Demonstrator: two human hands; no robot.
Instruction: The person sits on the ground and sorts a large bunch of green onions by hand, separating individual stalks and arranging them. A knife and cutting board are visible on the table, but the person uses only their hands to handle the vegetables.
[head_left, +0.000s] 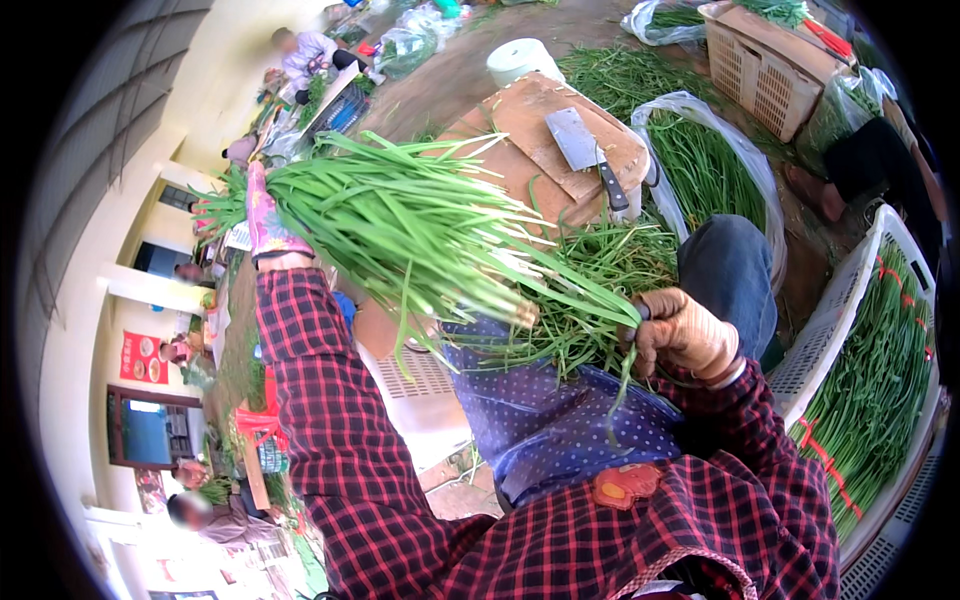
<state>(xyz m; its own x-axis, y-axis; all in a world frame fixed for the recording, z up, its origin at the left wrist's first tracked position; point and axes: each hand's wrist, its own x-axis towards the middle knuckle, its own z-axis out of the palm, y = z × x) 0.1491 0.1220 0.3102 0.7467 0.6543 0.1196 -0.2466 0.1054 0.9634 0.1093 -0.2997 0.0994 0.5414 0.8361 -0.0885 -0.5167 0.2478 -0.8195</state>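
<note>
My left hand (271, 214), in a pink flowered glove, grips a large bundle of long green leaves, likely garlic chives (397, 225). Its pale stem ends point right, over my lap, while the leaf tips stick out beyond the glove. At the lower right my right hand (686, 334), in a tan glove with dark fingertips, pinches a few green strands (592, 296) that stretch away from the bundle. Loose green leaves (600, 262) lie on my blue dotted apron (540, 420). Above them a cleaver (579, 142) rests on a brown board (517, 120).
At the right, a white crate (825, 330) holds chive bundles tied with red bands. A clear plastic bag (772, 217) of greens stands beside my knee. Behind are a white bucket (521, 60) and a beige crate (757, 75). Several people sit farther off, one person (307, 56) at upper left.
</note>
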